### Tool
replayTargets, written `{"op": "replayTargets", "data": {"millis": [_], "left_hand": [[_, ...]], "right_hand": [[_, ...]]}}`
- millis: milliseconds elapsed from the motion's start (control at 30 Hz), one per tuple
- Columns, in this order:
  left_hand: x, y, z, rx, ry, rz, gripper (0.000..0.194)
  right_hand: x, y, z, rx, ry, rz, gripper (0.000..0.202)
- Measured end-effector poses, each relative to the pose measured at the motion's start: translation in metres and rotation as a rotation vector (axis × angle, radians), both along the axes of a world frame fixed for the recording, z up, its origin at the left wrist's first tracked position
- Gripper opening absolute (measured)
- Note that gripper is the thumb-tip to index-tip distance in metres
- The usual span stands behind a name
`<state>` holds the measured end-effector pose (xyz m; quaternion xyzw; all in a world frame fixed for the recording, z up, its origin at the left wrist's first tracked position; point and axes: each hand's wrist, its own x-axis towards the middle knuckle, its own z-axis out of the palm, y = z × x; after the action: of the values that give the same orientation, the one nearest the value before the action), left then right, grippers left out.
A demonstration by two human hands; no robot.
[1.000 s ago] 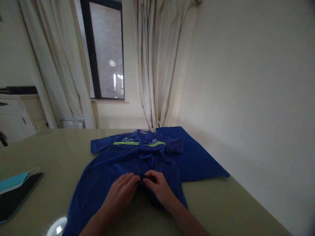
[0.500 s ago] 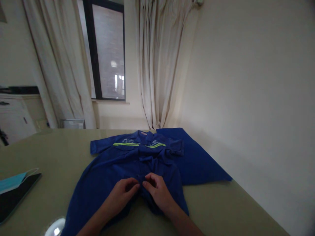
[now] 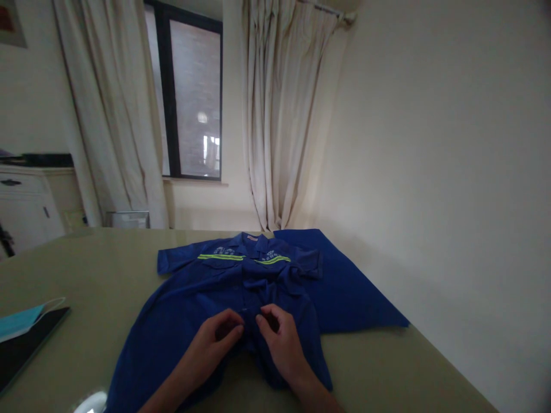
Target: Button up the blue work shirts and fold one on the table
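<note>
A blue short-sleeved shirt [image 3: 215, 289] with yellow-green stripes lies spread on the green table [image 3: 107, 267], its collar at the far side. My left hand [image 3: 219, 335] is over the lower front, thumb and fingertips pinched on the shirt's front edge. Just right of it, my right hand [image 3: 279, 335] curls over the other front part, its thumb and index finger slightly apart at the tips; no cloth is plainly between them. The lower front edges part below my hands, showing the table.
A dark blue cloth [image 3: 357, 292] lies under the shirt's right side, reaching the wall. At the left are a light blue mask [image 3: 19, 324] and a dark flat object [image 3: 32, 350]. A white round object [image 3: 92, 403] is at the near left edge.
My right hand has moved slightly right, away from my left hand, and its fingers look more parted. The camera view has tilted up slightly.
</note>
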<state>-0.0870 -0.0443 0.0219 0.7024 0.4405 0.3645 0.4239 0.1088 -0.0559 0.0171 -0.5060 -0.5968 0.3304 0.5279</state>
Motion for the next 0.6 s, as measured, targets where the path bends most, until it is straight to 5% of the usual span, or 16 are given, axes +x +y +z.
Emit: {"op": "replayTargets", "data": {"millis": [200, 400, 600], "left_hand": [[0.005, -0.007, 0.007, 0.173, -0.026, 0.096, 0.031], [0.005, -0.007, 0.003, 0.102, -0.050, 0.120, 0.030], [0.001, 0.000, -0.006, 0.023, -0.104, 0.087, 0.032]], "right_hand": [[-0.002, -0.006, 0.005, 0.056, -0.022, 0.076, 0.024], [-0.004, -0.007, 0.003, -0.026, -0.013, 0.102, 0.022], [-0.001, -0.003, -0.005, -0.066, 0.017, -0.035, 0.034]]}}
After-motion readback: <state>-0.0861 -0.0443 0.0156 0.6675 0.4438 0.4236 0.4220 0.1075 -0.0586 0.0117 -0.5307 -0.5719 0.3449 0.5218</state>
